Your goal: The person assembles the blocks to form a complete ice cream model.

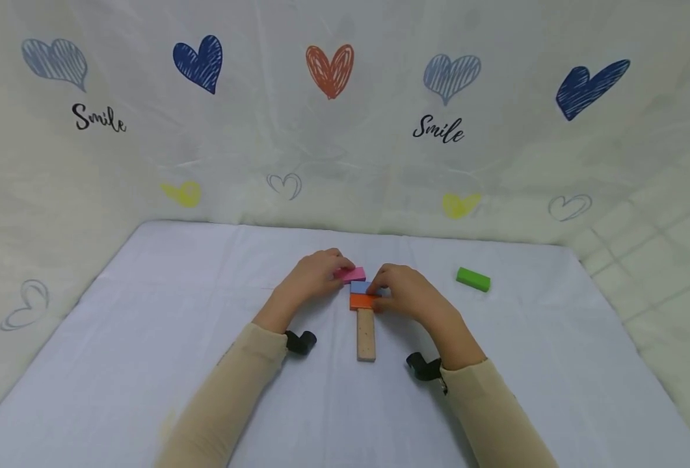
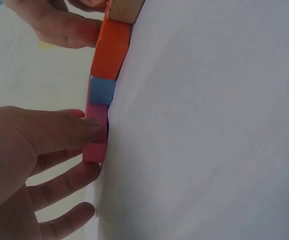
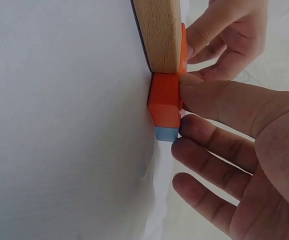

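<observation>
A pink block (image 1: 354,275), a blue block (image 1: 359,286), an orange block (image 1: 361,301) and a plain wooden block (image 1: 366,335) lie touching on the white cloth. The first three lie crosswise in a stack-like row; the wooden one runs lengthwise below them. My left hand (image 1: 317,272) pinches the pink block's left part, thumb (image 2: 79,131) on its near side and fingers behind. With my right hand (image 1: 408,290) I hold the right ends of the orange and blue blocks, the thumb (image 3: 204,95) against the orange one and fingertips (image 3: 187,145) at the blue one.
A green block (image 1: 473,279) lies apart on the right side of the white-covered table (image 1: 145,364). Behind the table hangs a pale cloth (image 1: 374,162) printed with hearts and the word "Smile". Both wrists carry small black cameras (image 1: 302,342).
</observation>
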Demonstrator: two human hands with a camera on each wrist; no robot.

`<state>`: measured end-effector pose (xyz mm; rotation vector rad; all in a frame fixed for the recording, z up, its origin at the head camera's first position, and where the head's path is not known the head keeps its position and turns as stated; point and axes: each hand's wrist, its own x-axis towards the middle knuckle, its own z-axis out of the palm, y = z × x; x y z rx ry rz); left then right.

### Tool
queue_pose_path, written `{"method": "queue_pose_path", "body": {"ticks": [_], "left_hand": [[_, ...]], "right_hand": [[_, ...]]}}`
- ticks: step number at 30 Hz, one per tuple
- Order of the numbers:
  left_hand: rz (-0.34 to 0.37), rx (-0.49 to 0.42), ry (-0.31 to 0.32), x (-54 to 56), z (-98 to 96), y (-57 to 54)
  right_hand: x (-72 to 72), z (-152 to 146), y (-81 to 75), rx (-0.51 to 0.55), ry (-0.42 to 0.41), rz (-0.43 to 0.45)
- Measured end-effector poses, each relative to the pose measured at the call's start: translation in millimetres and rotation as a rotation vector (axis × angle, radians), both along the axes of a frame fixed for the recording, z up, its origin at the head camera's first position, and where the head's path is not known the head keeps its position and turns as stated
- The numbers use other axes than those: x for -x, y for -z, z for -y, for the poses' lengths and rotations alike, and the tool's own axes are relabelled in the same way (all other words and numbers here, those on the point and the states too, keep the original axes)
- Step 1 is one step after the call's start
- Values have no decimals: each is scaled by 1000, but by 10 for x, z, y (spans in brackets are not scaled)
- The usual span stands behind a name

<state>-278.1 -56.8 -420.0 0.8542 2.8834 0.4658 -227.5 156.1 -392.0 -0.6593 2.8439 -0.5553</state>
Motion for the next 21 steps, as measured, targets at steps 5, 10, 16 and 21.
{"method": "queue_pose_path", "body": {"ticks": [5,10,16,21], "left_hand": [[-7,-28,32,5,-20,0],[-9,-26,28,-7,-33,0],[-30,-22,40,-19,-35,-2],[-39,-16,47,-26,-36,1]], "right_hand": [[9,-15,1,-5,0,-10],[17,-15,8,-5,1,-8],[9,-4,8,1,7,-4],[7,0,9,1,11,1]]}}
